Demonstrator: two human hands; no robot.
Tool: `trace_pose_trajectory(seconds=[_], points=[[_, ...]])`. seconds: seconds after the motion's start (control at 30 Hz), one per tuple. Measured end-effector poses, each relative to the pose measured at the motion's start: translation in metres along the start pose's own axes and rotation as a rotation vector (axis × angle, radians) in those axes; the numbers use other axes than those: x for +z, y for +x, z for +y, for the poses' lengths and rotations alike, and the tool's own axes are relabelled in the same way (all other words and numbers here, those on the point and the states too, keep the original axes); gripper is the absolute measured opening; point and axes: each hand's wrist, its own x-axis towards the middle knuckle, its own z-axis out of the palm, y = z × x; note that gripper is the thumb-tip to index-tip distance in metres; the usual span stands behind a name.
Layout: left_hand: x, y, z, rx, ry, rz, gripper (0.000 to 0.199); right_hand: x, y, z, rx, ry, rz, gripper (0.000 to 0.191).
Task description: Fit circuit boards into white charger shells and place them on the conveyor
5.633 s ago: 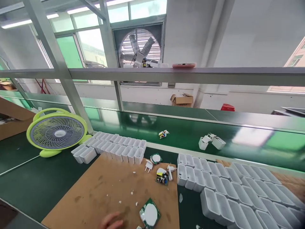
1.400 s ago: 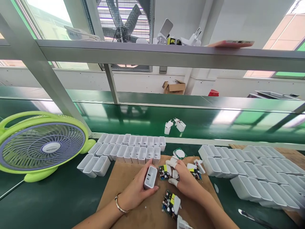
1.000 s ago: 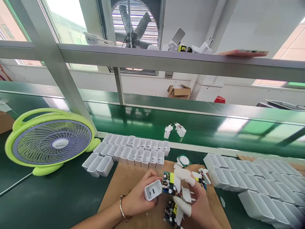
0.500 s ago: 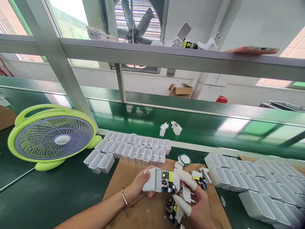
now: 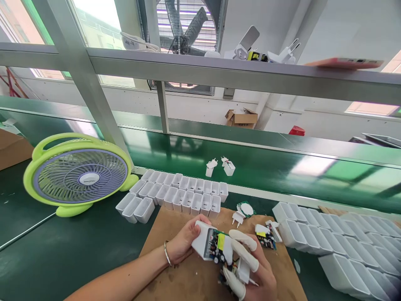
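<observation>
My left hand, with a bracelet at its wrist, grips a white plastic charger case, the thumb on top. White finger cots cover fingertips of my right hand, which holds a charger circuit board with a yellow part. One edge of the board sits at the case's open end, seemingly partly inside it. Under the right fingers is a white plug piece with pins. Another board is mostly hidden below that hand. On the brown cardboard nearby lie a second circuit board and a white plug piece.
Rows of white cases stand behind the cardboard, and more cases fill the right side. A green fan is at left. A metal shelf beam crosses above. Two plug assemblies lie on the green surface behind.
The circuit board has moved left, closer into the case's opening, and both are now tilted. My right hand has closed over the lower board, hiding most of it. The whole view has shifted slightly.
</observation>
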Motion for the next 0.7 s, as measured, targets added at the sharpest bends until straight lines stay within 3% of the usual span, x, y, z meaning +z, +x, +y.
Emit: trace_pose_trajectory(seconds=[0.23, 0.7], points=[[0.000, 0.001, 0.002, 0.026, 0.010, 0.052, 0.064, -0.001, -0.001, 0.001, -0.070, -0.066, -0.073, 0.060], [-0.005, 0.003, 0.000, -0.007, 0.081, 0.103, 0.062, 0.002, 0.013, -0.004, -0.216, -0.160, 0.000, 0.038]])
